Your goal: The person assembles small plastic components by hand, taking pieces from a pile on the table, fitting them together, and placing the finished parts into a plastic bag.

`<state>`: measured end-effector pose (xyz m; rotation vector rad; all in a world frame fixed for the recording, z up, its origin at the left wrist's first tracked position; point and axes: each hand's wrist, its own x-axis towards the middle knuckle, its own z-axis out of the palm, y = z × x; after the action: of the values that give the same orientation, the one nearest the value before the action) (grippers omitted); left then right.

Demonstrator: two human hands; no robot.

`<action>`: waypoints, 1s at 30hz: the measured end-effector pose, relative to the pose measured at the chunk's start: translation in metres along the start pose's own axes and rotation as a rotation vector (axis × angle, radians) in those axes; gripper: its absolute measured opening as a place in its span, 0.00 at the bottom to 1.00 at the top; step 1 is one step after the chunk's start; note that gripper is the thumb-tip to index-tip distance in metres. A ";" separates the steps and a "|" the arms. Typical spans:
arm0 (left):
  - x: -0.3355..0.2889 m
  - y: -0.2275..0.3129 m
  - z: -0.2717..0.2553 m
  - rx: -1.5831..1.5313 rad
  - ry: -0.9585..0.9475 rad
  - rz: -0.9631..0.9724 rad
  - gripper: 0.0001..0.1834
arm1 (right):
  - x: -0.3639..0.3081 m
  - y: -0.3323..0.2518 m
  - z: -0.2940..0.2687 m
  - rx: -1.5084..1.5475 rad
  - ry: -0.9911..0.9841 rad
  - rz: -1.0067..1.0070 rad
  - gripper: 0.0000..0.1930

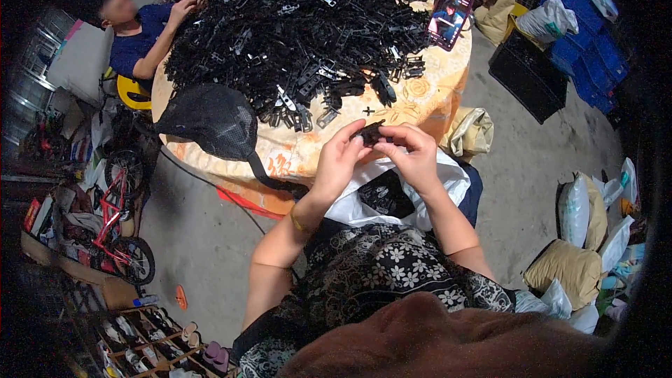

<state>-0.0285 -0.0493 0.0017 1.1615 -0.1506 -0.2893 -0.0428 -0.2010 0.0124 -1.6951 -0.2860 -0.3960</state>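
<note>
Above the near edge of the table, my left hand (341, 157) and my right hand (414, 157) are closed together on a small black plastic part (369, 133), held between the fingertips. Its exact kind is too small to make out. Below my hands, a white bag (448, 180) lies open in my lap, with black parts (386, 194) inside. Just beyond, a large heap of black plastic parts (280, 35) covers most of the round table, several grey or white ones among them.
A patterned orange-yellow cloth (420, 108) covers the table. A black mesh-covered rounded thing (210, 120) sits at its left edge, a lit phone (449, 17) at its right. Another person (143, 35) sits at the far left. Blue crates (588, 49) and stuffed sacks (565, 273) stand right.
</note>
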 end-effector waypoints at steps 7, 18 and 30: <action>-0.006 0.007 -0.002 0.154 0.015 -0.036 0.21 | -0.011 0.001 -0.001 -0.221 0.118 -0.187 0.12; -0.018 0.001 -0.010 0.192 -0.201 -0.050 0.22 | -0.014 0.015 -0.019 0.023 -0.190 0.090 0.11; -0.032 -0.044 0.002 1.237 -0.446 0.425 0.17 | 0.057 0.018 0.047 -0.444 -0.278 -0.539 0.11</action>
<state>-0.0657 -0.0580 -0.0369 2.2148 -1.0665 -0.0398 0.0211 -0.1591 0.0142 -2.1021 -0.9256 -0.6545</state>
